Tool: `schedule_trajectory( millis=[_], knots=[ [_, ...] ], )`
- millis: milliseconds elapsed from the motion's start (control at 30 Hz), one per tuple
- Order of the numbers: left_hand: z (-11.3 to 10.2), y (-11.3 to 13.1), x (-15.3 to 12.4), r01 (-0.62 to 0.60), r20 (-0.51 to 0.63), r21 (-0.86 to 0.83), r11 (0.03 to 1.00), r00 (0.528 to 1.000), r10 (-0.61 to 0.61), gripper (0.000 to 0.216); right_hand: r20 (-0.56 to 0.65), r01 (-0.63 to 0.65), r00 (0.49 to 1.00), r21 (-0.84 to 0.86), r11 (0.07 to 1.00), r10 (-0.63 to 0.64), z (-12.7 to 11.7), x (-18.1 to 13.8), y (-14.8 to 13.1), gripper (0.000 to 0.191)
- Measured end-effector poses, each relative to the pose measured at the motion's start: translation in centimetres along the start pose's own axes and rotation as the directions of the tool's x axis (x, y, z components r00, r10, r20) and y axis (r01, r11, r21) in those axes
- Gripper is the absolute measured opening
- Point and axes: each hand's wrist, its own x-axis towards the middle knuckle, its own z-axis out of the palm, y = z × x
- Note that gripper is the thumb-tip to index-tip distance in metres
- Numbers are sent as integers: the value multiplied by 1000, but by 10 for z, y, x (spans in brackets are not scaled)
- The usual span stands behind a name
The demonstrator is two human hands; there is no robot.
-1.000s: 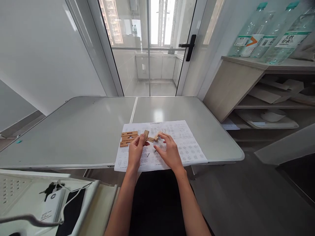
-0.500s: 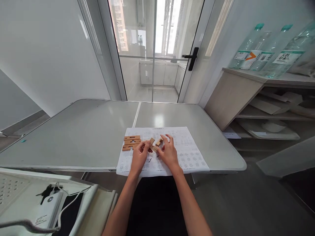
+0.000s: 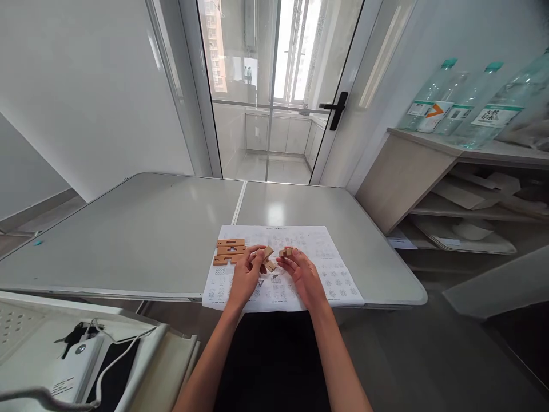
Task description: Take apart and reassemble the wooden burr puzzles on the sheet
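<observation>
A printed instruction sheet [image 3: 330, 269] lies on the grey folding table [image 3: 150, 229] near its front edge. Three notched wooden pieces [image 3: 230, 251] lie side by side on the sheet's upper left. My left hand [image 3: 245, 276] is closed on a small assembly of crossed wooden pieces [image 3: 268, 258], held just above the sheet. To its right, my right hand [image 3: 302, 273] is closed on a single wooden piece [image 3: 286, 252], a short gap away from the assembly.
A glass door [image 3: 274, 86] with a black handle stands behind the table. Wooden shelving [image 3: 450, 171] at right carries several large water bottles [image 3: 467, 97]. A white device with cables [image 3: 72, 366] sits at lower left.
My right hand has drawn one wooden piece off to the right, away from the assembly in my left hand. The view has tilted slightly down and to the left.
</observation>
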Motion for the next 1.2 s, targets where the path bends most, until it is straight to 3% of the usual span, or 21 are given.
schedule_trajectory(
  millis=[200,533,700,833,1067,1200],
  knots=[
    [-1,1,2,-3,17,9,1000,1000,3,50,64,-56,997,55,997,52,1,0,2,52],
    [-3,-4,3,-4,151,6,1000,988,3,55,18,-83,997,95,992,81,3,3,0,54],
    [-3,-9,5,3,95,41,999,995,-7,50,-12,-67,998,135,989,69,1,5,3,55],
    [-2,-8,5,12,68,32,999,998,-14,53,-32,-66,997,58,996,68,1,4,5,52],
    [-2,-9,7,6,83,28,1000,996,-9,53,39,-55,998,80,995,52,3,-1,4,40],
    [-4,-12,8,27,36,27,999,999,-28,55,73,-68,995,91,994,62,2,-1,5,49]
  ],
)
